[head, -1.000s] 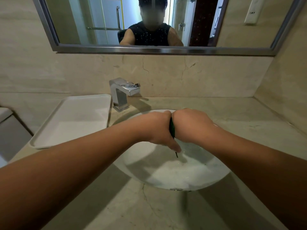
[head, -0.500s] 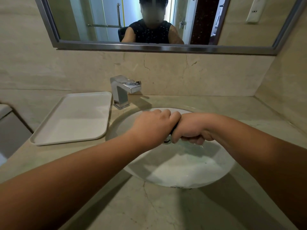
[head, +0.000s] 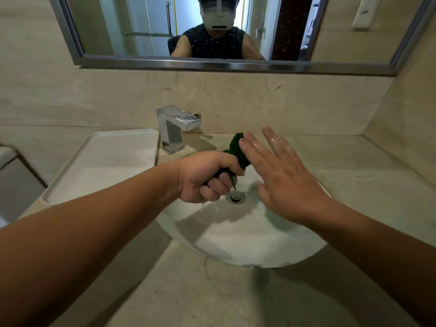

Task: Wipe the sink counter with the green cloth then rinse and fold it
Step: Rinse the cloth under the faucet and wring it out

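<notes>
The green cloth [head: 237, 151] is twisted into a tight roll and sticks up out of my left hand [head: 208, 177], which grips it in a fist over the white sink basin [head: 247, 241]. My right hand [head: 280, 178] is wet, with its fingers straight and spread, just to the right of the cloth; its fingertips lie against the roll's upper end. Both hands hang above the drain [head: 236, 197]. The beige marble counter [head: 212, 296] surrounds the basin.
A chrome faucet [head: 175, 127] stands behind the basin at the left. A white tray [head: 103, 165] lies on the counter to the left. A framed mirror [head: 226, 63] hangs on the back wall, and a side wall closes the counter on the right.
My right hand has let go of the cloth and opened flat. The two fists were pressed together wringing it; now only my left hand holds the roll, raised a little toward the faucet.
</notes>
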Demonstrator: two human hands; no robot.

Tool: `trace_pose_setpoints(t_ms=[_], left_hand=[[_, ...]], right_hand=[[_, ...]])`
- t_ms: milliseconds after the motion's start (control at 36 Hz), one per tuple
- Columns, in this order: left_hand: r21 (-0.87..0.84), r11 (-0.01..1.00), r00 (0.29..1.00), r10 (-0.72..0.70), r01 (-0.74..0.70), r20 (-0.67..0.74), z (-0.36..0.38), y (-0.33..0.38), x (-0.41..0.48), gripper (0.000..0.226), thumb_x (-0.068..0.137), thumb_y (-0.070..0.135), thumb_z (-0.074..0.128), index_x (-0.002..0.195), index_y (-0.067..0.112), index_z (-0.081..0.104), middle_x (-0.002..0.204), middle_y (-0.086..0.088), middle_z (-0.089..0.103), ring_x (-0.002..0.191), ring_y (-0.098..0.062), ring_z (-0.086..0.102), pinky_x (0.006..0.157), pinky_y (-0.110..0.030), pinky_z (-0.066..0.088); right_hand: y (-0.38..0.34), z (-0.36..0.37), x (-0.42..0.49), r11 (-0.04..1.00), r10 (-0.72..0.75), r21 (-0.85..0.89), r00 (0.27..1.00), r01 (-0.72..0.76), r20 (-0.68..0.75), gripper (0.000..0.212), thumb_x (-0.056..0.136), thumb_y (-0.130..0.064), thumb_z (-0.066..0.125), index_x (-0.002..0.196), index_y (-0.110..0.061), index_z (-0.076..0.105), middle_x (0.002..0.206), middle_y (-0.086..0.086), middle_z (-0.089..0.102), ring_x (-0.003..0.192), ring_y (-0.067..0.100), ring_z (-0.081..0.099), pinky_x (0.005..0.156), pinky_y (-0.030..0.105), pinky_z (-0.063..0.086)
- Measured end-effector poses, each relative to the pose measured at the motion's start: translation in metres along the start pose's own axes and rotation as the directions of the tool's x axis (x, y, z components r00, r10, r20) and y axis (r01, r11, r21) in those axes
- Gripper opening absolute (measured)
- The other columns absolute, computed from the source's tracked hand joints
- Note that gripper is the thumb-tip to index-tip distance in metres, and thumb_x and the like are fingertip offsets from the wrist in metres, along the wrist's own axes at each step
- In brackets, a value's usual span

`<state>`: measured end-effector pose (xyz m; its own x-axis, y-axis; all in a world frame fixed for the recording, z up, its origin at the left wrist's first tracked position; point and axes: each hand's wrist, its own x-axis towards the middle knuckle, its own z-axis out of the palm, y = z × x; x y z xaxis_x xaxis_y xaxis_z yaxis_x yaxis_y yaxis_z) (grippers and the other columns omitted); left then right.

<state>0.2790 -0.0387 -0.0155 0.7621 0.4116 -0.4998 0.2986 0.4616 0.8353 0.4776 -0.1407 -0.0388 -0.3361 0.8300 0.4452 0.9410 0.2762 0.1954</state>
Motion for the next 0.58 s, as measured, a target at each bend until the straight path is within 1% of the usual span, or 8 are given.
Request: trace_pose_setpoints(t_ms=[56, 139, 222, 306, 389, 472, 528, 583], left_hand=[[0.030, 0.997, 0.981, -0.071, 0.067, 0.181, 0.000, 0.001, -0.003, 0.024, 0.094, 0.017, 0.053, 0.074, 0.025, 0.043, 0.052, 0.009, 0.037, 0.039, -0.004, 0.019, 0.035, -0.016, 0.009], [0.118, 0.981, 0.920, -0.184, 0.152, 0.346, 0.001, 0.003, -0.009, 0.028, 0.096, 0.020, 0.050, 0.068, 0.023, 0.051, 0.051, 0.009, 0.043, 0.037, -0.003, 0.024, 0.035, -0.017, 0.010], [0.206, 0.958, 0.834, -0.276, 0.199, 0.478, 0.003, 0.009, -0.014, 0.031, 0.091, 0.020, 0.066, 0.062, 0.019, 0.056, 0.051, 0.009, 0.048, 0.035, 0.000, 0.039, 0.034, -0.014, 0.018], [0.300, 0.940, 0.785, -0.308, 0.164, 0.537, 0.004, 0.014, -0.019, 0.032, 0.090, 0.024, 0.072, 0.061, 0.021, 0.058, 0.051, 0.012, 0.051, 0.037, -0.003, 0.028, 0.035, -0.014, 0.019], [0.357, 0.926, 0.845, -0.289, 0.127, 0.450, 0.005, 0.014, -0.024, 0.034, 0.087, 0.025, 0.078, 0.059, 0.022, 0.059, 0.048, 0.012, 0.045, 0.034, 0.002, 0.034, 0.036, -0.017, 0.013], [0.404, 0.909, 0.937, -0.223, 0.100, 0.270, 0.009, 0.010, -0.023, 0.031, 0.094, 0.017, 0.067, 0.068, 0.017, 0.052, 0.048, 0.008, 0.039, 0.034, -0.002, 0.027, 0.036, -0.020, 0.009], [0.496, 0.865, 0.982, -0.155, 0.081, 0.112, 0.012, 0.007, -0.018, 0.032, 0.095, 0.012, 0.069, 0.072, 0.017, 0.048, 0.053, 0.004, 0.037, 0.038, -0.006, 0.023, 0.039, -0.021, 0.008], [0.588, 0.805, 0.997, -0.078, 0.079, -0.027, 0.018, 0.002, -0.015, 0.026, 0.093, 0.010, 0.072, 0.077, 0.012, 0.052, 0.057, 0.001, 0.039, 0.043, -0.010, 0.024, 0.042, -0.023, 0.011]], right_hand=[[0.004, 0.001, 0.001, 0.987, -0.125, -0.111, 0.987, 0.114, -0.104, 0.103, 0.082, 0.000, 0.064, 0.165, -0.019, 0.007, 0.174, 0.003, 0.009, 0.160, 0.038, 0.003, 0.128, 0.057, 0.010], [0.002, -0.009, 0.008, 0.940, -0.334, -0.175, 0.900, 0.294, -0.281, 0.075, 0.090, 0.001, 0.060, 0.159, -0.012, 0.034, 0.166, 0.010, 0.032, 0.154, 0.044, 0.025, 0.122, 0.063, 0.025], [-0.007, -0.020, 0.021, 0.907, -0.419, -0.133, 0.829, 0.399, -0.371, 0.054, 0.097, -0.006, 0.063, 0.150, -0.004, 0.051, 0.151, 0.020, 0.054, 0.143, 0.043, 0.046, 0.114, 0.056, 0.041], [-0.018, -0.032, 0.032, 0.899, -0.432, -0.095, 0.828, 0.428, -0.357, 0.037, 0.096, -0.003, 0.063, 0.132, 0.000, 0.063, 0.117, 0.021, 0.068, 0.106, 0.036, 0.063, 0.090, 0.045, 0.051], [-0.022, -0.039, 0.038, 0.908, -0.419, -0.135, 0.868, 0.397, -0.267, 0.020, 0.093, -0.005, 0.061, 0.111, -0.004, 0.069, 0.093, 0.014, 0.060, 0.080, 0.029, 0.050, 0.071, 0.041, 0.038], [-0.020, -0.036, 0.039, 0.915, -0.395, -0.168, 0.899, 0.366, -0.191, 0.005, 0.086, -0.006, 0.057, 0.089, -0.008, 0.060, 0.077, 0.011, 0.051, 0.066, 0.026, 0.035, 0.061, 0.037, 0.020], [-0.019, -0.034, 0.039, 0.933, -0.350, -0.133, 0.930, 0.335, -0.110, 0.009, 0.075, -0.008, 0.060, 0.079, -0.009, 0.052, 0.066, 0.012, 0.049, 0.055, 0.025, 0.031, 0.052, 0.035, 0.020], [-0.021, -0.031, 0.041, 0.956, -0.275, -0.099, 0.961, 0.278, 0.040, 0.024, 0.064, -0.009, 0.075, 0.074, -0.010, 0.053, 0.058, 0.011, 0.051, 0.042, 0.027, 0.038, 0.045, 0.028, 0.023]])
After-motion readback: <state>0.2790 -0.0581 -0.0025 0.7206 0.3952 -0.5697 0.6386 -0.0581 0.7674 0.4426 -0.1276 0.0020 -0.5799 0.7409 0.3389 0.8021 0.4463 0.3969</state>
